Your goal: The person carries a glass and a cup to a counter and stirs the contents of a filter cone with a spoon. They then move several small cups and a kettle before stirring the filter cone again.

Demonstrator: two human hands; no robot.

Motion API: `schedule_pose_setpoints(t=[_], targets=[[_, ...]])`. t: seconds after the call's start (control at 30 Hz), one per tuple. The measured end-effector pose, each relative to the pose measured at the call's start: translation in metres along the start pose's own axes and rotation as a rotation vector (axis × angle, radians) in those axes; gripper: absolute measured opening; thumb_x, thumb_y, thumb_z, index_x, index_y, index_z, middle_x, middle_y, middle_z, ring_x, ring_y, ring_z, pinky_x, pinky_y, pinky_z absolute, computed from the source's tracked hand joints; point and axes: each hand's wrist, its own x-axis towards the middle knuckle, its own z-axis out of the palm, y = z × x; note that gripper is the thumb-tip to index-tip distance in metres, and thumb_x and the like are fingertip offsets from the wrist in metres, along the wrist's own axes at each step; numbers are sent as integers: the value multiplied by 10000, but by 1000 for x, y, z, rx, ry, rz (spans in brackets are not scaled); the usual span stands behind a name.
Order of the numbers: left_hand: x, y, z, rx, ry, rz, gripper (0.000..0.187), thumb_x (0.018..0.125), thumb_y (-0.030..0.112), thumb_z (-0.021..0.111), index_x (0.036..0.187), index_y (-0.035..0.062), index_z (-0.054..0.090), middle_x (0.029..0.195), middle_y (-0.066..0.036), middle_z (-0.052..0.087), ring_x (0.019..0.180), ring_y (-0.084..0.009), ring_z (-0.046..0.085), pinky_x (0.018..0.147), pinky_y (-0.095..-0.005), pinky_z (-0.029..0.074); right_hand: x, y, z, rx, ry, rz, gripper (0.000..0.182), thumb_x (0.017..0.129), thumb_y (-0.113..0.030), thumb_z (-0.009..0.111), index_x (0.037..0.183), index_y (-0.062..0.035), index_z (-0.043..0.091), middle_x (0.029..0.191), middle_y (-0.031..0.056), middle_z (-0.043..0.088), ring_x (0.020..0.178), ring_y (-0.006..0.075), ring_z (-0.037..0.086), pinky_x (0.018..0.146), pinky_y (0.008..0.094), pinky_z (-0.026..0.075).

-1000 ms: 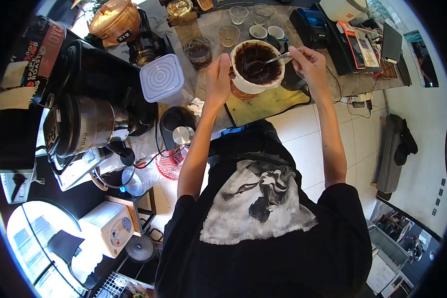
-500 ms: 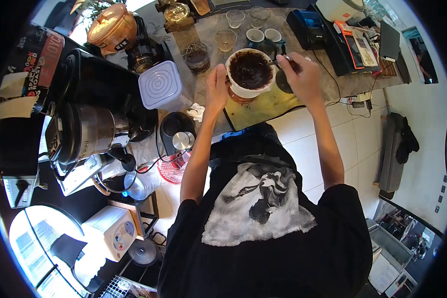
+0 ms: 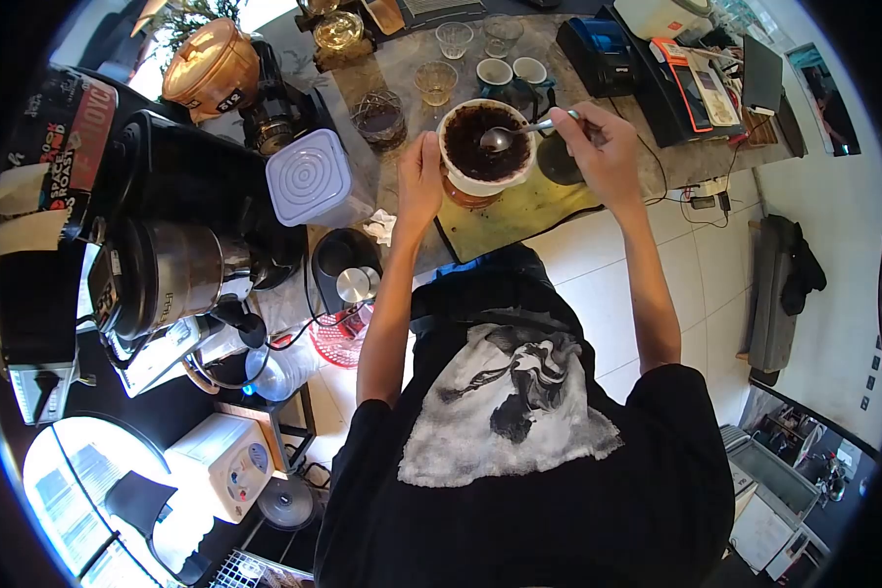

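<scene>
A coffee dripper [image 3: 487,186] with a pale paper filter stands close to the counter's front edge. Dark wet coffee grounds [image 3: 468,162] line its inside. Against the dripper's left side, my left hand [image 3: 419,181] is closed and steadies it. Between the thumb and fingers of my right hand [image 3: 606,152] is the handle of a metal spoon [image 3: 495,139]. The spoon's bowl shows over the grounds, inside the rim. Beneath the dripper lies a yellow-green mat [image 3: 519,218] with dark specks; a dark round piece [image 3: 559,159] rests on it near my right hand.
Behind the dripper stand a dark-stained glass [image 3: 379,120], a small clear glass [image 3: 435,83] and two cups [image 3: 494,73]. A lidded plastic container [image 3: 309,176] and a grinder [image 3: 181,265] are on the left. A black printer [image 3: 598,64] sits at the back right, with cables hanging nearby.
The spoon's bowl, earlier down in the grounds, has come up and now shows above them. My left hand stays at the dripper. The whole view has shifted slightly.
</scene>
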Motion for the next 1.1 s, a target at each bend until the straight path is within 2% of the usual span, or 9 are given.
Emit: schedule_pose_setpoints(t=[0.07,0.13,0.37,0.47,0.53,0.7,0.8,0.97,1.1], targets=[[0,3,4,-150,26,-56,379,1058,309,407,853,25,552,713,52,451,649,-45,384,574,-232,342,-2,-12,-4,-19,10,-16,277,900,-213,698,752,14,645,536,-46,440,515,32,354,475,235,266],[-1,7,0,-102,9,-62,376,1059,305,407,869,18,559,726,51,468,658,-39,400,582,-224,355,-5,-15,-5,-87,72,-139,268,896,-215,703,767,14,652,529,-25,460,508,37,371,467,235,281],[2,-6,1,-156,-13,-72,373,1057,295,401,921,1,584,768,35,534,690,-39,467,610,-215,409,-6,4,7,-250,77,-81,286,893,-222,694,759,25,638,521,16,489,496,62,388,463,267,308],[1,-1,0,-85,9,-48,364,1048,272,420,861,-11,553,708,-16,521,642,-81,482,584,-269,418,-1,34,19,-192,54,-33,306,895,-226,687,740,29,619,509,5,467,488,60,378,460,278,300],[1,7,0,-10,11,5,369,1048,269,414,851,-15,544,696,-32,511,631,-96,482,581,-283,416,2,51,22,-49,5,144,314,897,-222,686,725,28,602,506,-3,447,487,55,359,462,279,284],[0,6,-1,97,7,33,379,1048,262,395,840,-25,529,675,-70,490,608,-136,468,580,-310,407,2,24,17,98,12,130,314,901,-223,682,714,16,604,511,-12,424,489,43,381,467,265,283],[0,5,0,77,18,51,380,1050,255,388,836,-26,529,672,-78,484,616,-145,449,591,-319,399,1,-2,14,-13,-10,7,292,901,-212,676,728,16,616,510,24,466,476,74,433,469,280,321],[1,1,-2,118,18,56,412,1057,288,389,800,-1,529,691,-12,490,635,-81,427,578,-271,373,-1,-28,11,-328,-196,-116,227,883,-192,671,810,22,647,599,165,575,506,272,563,510,358,416],[1,-2,0,85,24,70,405,1057,285,391,796,4,523,687,-7,475,627,-82,420,570,-273,361,8,-18,20,-358,-162,-127,224,882,-190,667,803,18,640,616,175,584,540,314,581,523,371,428]])
